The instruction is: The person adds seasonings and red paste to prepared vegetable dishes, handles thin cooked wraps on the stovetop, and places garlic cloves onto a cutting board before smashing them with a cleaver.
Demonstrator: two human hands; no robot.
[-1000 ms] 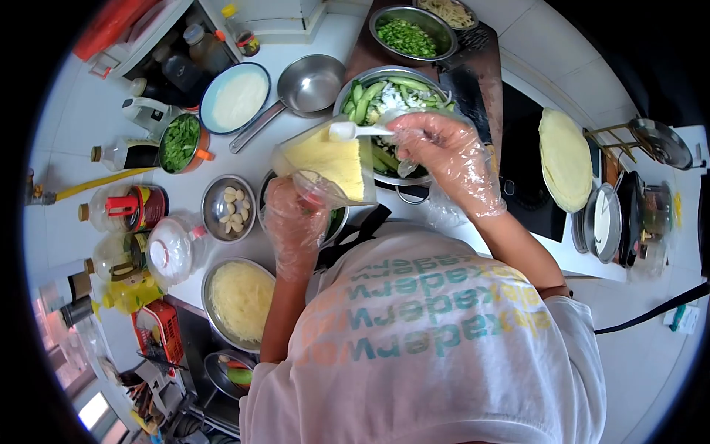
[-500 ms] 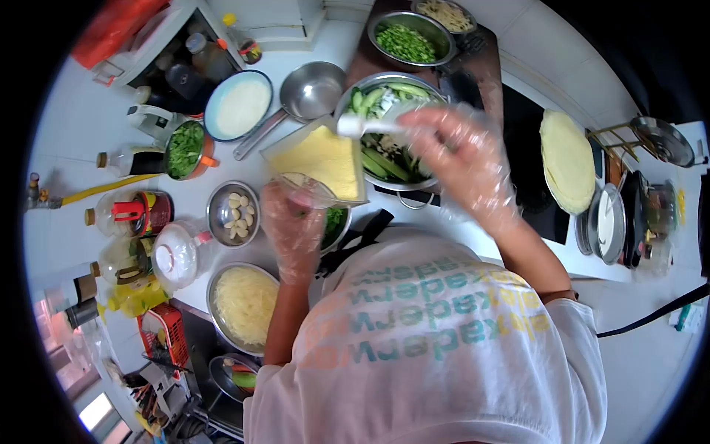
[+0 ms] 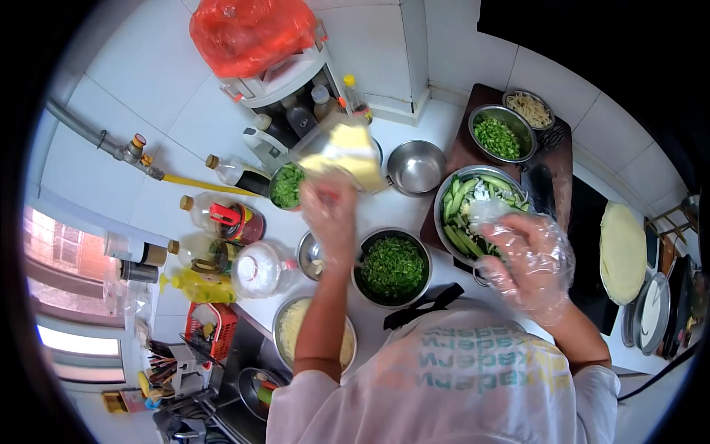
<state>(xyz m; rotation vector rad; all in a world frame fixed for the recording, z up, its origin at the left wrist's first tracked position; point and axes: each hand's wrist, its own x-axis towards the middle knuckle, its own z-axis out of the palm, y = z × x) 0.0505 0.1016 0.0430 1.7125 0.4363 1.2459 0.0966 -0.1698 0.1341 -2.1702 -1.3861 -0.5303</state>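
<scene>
Left hand (image 3: 330, 214): the clear container (image 3: 362, 172) with yellow contents was gripped in its fingers, raised over the counter (image 3: 436, 122).
Right hand (image 3: 529, 255): its fingers were held loosely apart, above the edge of the vegetable bowl (image 3: 438, 209).

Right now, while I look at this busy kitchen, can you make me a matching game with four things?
Things:
1. tub
2. plastic bag
3. metal pan
4. hose

Clues:
A. round, with nothing seen inside
B. yellow, leading away from the grey pipe
C. held in the left hand
D. red and crumpled, near the top of the picture

Right pairs: 1-C, 2-D, 3-A, 4-B
</scene>
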